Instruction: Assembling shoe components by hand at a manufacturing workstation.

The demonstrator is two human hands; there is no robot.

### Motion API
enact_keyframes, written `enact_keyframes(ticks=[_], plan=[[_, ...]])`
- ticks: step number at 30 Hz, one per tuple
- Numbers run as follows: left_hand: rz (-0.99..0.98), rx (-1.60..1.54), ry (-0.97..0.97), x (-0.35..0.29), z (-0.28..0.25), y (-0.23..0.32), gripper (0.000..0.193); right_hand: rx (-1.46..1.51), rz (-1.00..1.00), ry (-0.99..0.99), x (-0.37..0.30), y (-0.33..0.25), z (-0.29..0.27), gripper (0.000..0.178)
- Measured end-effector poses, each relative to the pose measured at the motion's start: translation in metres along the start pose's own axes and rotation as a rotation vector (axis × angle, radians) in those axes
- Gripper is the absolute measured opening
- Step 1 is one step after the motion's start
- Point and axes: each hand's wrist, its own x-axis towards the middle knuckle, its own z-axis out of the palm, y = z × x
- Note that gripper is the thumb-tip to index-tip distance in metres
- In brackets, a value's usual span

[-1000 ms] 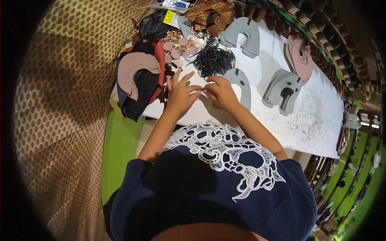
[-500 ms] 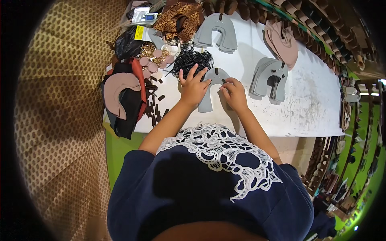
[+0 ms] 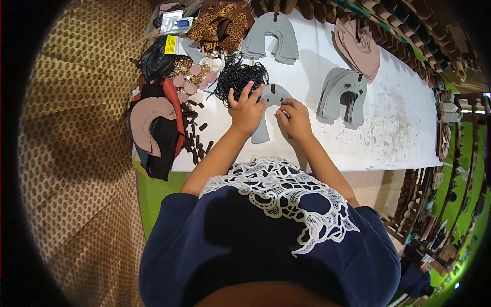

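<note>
A grey horseshoe-shaped upper piece [image 3: 261,132] lies flat on the white table in front of me, with a small dark tab at the top of its curve. My left hand [image 3: 247,110] rests on its left side, fingers spread. At the right end of the curve my right hand [image 3: 295,116] has its fingers bent and drawn together on the edge; whatever they pinch is too small to make out. Just beyond my left fingers lies a tangle of black cord [image 3: 238,77]. Short dark strips [image 3: 193,138] are scattered left of my left forearm.
Stacks of grey pieces lie at the right [image 3: 332,100] and far middle [image 3: 266,38], pink pieces [image 3: 358,53] at the far right. Left are a pink curved stack [image 3: 146,125] on black material, pink discs [image 3: 190,88] and leopard-print material [image 3: 220,25]. Shoe forms [image 3: 404,30] line the far edge.
The view has shifted slightly. Both hands stay at the same grey piece, with the right fingers moved only a little; nothing has been picked up or let go.
</note>
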Motion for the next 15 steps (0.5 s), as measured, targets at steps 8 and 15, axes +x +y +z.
enact_keyframes(ticks=[8,15], plan=[[0.083,0.072,-0.152,-0.003,-0.006,0.002,0.017,-0.015,0.017,0.007,0.003,0.005,0.003,0.018],[0.164,0.307,-0.306,-0.014,-0.011,0.023,0.057,-0.313,0.125,0.063,0.038,0.032,0.025,0.035]])
